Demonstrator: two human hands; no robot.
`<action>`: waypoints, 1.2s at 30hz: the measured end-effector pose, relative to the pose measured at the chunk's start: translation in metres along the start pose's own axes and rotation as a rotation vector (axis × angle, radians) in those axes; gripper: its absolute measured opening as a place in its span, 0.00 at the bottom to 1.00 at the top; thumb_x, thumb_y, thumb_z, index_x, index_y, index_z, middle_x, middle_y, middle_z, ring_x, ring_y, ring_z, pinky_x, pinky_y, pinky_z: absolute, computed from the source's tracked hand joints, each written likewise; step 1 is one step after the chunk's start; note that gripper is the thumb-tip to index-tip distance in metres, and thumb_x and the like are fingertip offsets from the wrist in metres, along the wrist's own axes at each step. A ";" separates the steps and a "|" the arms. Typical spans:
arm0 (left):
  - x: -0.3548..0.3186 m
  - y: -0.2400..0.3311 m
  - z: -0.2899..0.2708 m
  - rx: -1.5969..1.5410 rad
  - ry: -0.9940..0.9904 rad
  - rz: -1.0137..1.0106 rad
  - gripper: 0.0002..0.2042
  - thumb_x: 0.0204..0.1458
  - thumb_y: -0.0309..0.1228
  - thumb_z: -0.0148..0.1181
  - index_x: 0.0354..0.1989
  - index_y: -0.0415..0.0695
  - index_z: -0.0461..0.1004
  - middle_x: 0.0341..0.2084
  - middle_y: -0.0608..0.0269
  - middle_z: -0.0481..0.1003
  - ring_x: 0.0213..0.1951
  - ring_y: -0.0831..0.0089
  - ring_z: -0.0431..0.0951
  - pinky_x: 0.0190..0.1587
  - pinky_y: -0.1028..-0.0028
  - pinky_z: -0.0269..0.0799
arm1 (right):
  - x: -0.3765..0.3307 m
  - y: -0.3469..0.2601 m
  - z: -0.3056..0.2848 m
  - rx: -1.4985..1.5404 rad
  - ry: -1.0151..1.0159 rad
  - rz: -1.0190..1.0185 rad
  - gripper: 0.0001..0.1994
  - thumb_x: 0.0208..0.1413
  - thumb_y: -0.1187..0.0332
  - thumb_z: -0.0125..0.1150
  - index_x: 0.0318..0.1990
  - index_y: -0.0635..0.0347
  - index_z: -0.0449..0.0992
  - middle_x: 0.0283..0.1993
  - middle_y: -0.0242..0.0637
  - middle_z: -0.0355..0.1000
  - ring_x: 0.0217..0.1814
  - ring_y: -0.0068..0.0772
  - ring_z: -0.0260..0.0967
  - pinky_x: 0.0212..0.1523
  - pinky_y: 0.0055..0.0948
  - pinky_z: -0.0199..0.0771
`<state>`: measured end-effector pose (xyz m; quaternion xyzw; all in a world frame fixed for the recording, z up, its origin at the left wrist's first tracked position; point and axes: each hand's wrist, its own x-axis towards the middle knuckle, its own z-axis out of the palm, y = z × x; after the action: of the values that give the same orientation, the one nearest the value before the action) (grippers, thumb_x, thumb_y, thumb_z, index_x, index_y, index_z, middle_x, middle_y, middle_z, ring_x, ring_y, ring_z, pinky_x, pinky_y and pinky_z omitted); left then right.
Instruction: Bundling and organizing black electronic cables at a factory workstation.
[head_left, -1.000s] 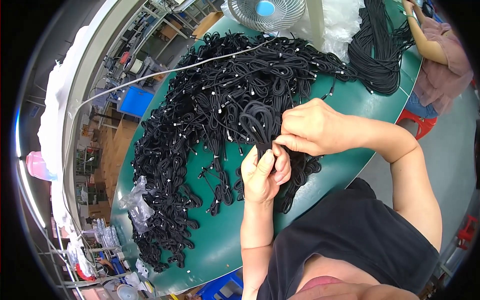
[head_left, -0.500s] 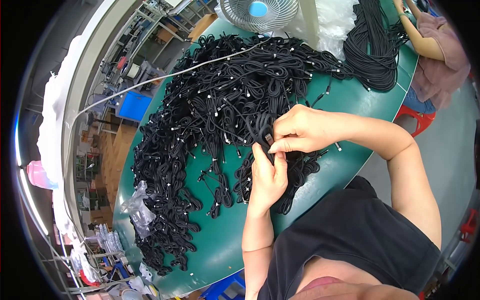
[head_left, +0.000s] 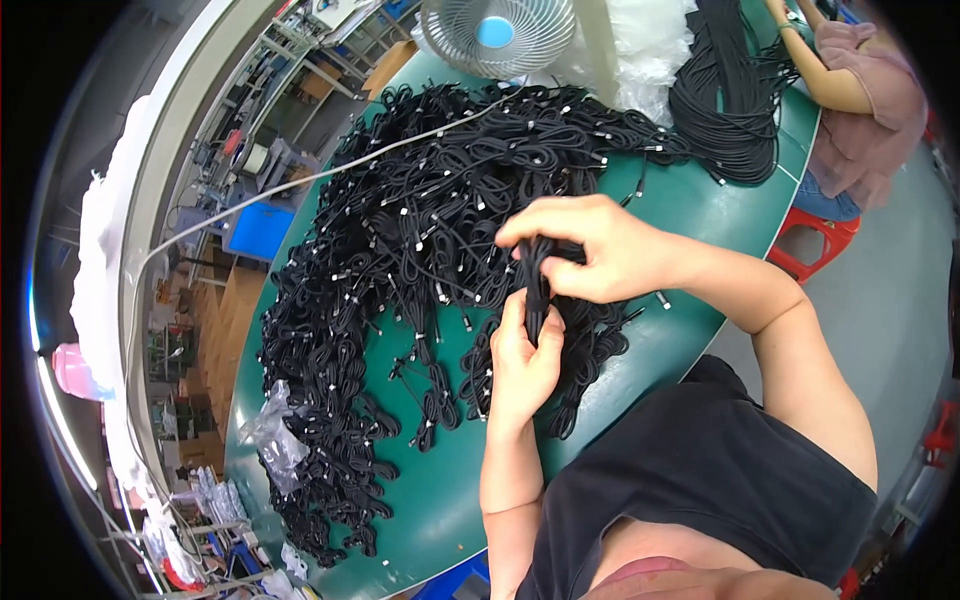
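A coiled black cable (head_left: 537, 300) is held in the air between my two hands, over the near side of a large pile. My left hand (head_left: 526, 362) grips its lower end, thumb and fingers closed round it. From above, my right hand (head_left: 590, 250) wraps its fingers and thumb round the upper loops. Below and beyond my hands spreads the pile of bundled black cables (head_left: 400, 220), many showing small silvery or white plug ends. More bundles (head_left: 590, 360) lie beside my left hand, partly covered by it.
The cables rest on a green table (head_left: 440, 500). A fan (head_left: 497, 35) stands at the far edge near white plastic wrap (head_left: 645, 60). Long loose cables (head_left: 725, 110) lie far right, near another person (head_left: 865, 110) and a red stool (head_left: 815, 243). A clear bag (head_left: 278, 440) lies left.
My right hand has shifted from pinching near a plug end to wrapping the upper loops. The coil now stands more upright and bunched. The view has moved slightly.
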<state>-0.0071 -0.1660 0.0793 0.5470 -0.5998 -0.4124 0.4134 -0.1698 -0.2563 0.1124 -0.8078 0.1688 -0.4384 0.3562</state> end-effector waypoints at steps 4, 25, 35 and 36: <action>0.006 0.010 0.004 -0.321 -0.104 -0.134 0.09 0.52 0.23 0.47 0.42 0.37 0.66 0.21 0.69 0.67 0.16 0.83 0.62 0.18 0.85 0.58 | -0.003 0.003 -0.005 -0.088 0.033 0.085 0.16 0.43 0.79 0.52 0.43 0.66 0.72 0.38 0.42 0.72 0.38 0.30 0.71 0.39 0.26 0.71; -0.010 -0.033 -0.024 -0.813 0.320 -0.094 0.14 0.52 0.34 0.55 0.44 0.42 0.65 0.33 0.62 0.71 0.40 0.72 0.70 0.45 0.68 0.63 | 0.006 -0.025 0.064 0.501 0.222 -0.583 0.11 0.59 0.72 0.43 0.44 0.66 0.70 0.30 0.40 0.71 0.32 0.36 0.72 0.32 0.28 0.73; 0.005 0.007 -0.004 -1.011 0.054 -0.031 0.24 0.57 0.51 0.38 0.41 0.39 0.66 0.13 0.64 0.63 0.10 0.81 0.58 0.07 0.85 0.49 | 0.027 -0.008 0.010 0.258 0.509 -0.612 0.06 0.52 0.72 0.54 0.34 0.67 0.70 0.28 0.38 0.69 0.27 0.35 0.67 0.27 0.28 0.68; 0.005 0.006 -0.011 -1.061 0.101 -0.049 0.24 0.57 0.51 0.38 0.39 0.38 0.68 0.13 0.65 0.62 0.10 0.81 0.57 0.07 0.85 0.49 | 0.024 -0.008 0.002 0.274 0.561 -0.657 0.04 0.51 0.74 0.54 0.28 0.65 0.69 0.27 0.38 0.69 0.25 0.35 0.66 0.25 0.28 0.66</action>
<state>0.0012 -0.1714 0.0892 0.2960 -0.2754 -0.6415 0.6519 -0.1548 -0.2636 0.1319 -0.6138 -0.0660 -0.7485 0.2422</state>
